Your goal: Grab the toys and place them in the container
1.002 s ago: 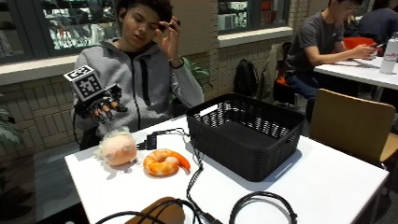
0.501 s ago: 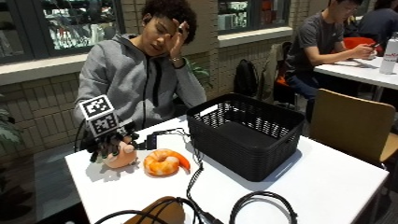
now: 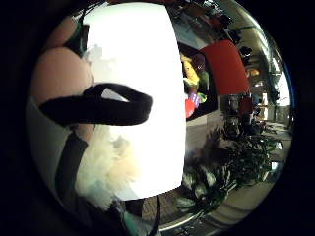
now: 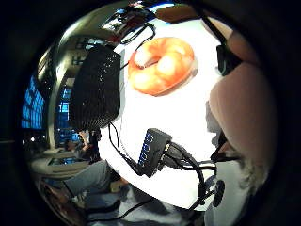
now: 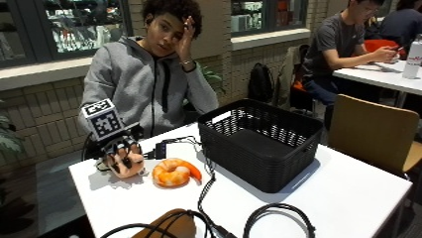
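Person: grey zip-front hooded sweatshirt (image 5: 141, 84), hood down at the neck, dark zip line running down the chest, long sleeves to the wrists. Right hand (image 5: 123, 156): black glove of narrow straps across the fingers. Other hand bare, with a thin band at the wrist (image 5: 186, 63).

No words, numbers or brand names can be read anywhere. The bottle (image 5: 413, 59) on the far table at about two o'clock carries a red label, its print too small to read.
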